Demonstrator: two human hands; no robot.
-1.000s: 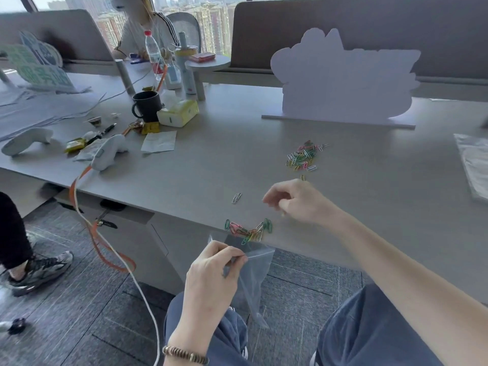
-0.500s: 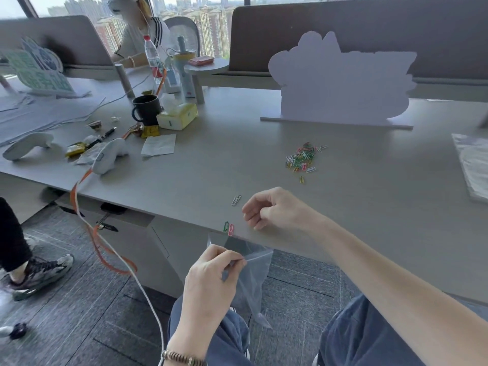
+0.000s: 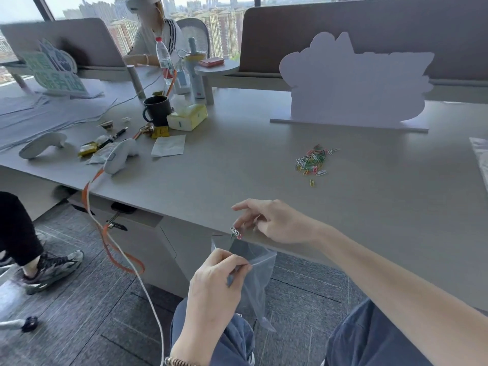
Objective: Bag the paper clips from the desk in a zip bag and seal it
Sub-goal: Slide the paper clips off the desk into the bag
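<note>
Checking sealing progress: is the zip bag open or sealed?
Open: the left hand pinches one lip of the zip bag, mouth gaping below the desk edge.

Grey desk (image 3: 237,165): paper clip pile (image 3: 313,161), white cutout sign (image 3: 353,83), black mug (image 3: 157,110), tissue box (image 3: 187,117).

Black mug (image 3: 157,110) beside yellow tissue box (image 3: 187,117) — white cutout board (image 3: 353,83) behind.

Bare forearms, beaded bracelet (image 3: 176,362) on left wrist, blue trousers (image 3: 369,339)
</note>
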